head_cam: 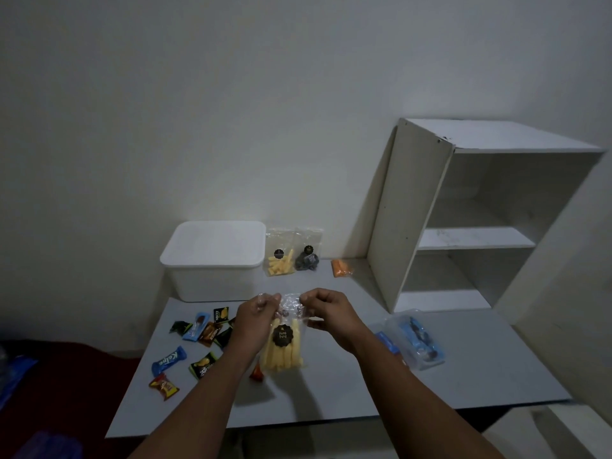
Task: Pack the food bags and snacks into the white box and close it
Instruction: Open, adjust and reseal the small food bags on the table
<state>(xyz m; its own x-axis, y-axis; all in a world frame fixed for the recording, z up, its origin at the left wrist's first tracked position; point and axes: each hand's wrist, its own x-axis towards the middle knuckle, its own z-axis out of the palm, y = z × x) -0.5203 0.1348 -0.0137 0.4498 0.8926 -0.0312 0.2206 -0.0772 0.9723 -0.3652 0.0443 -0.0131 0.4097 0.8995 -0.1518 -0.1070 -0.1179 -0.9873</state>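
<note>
A clear bag of yellow snack sticks (pixel 283 354) with a black round label hangs upright above the table's middle. My left hand (pixel 256 314) pinches its top left corner and my right hand (pixel 326 309) pinches the top right. The white box (pixel 213 260) stands at the back left with its lid on. Beside it lean a second yellow-stick bag (pixel 280 260) and a bag of dark snacks (pixel 307 256). An orange bag (pixel 342 268) lies further right. Several small wrapped snacks (pixel 198 346) are scattered on the left of the table.
A white shelf unit (pixel 470 210) stands at the back right on the grey table (pixel 364 385). A clear pack with blue items (pixel 414 339) lies at the right. A dark red surface (pixel 66 376) lies left of the table.
</note>
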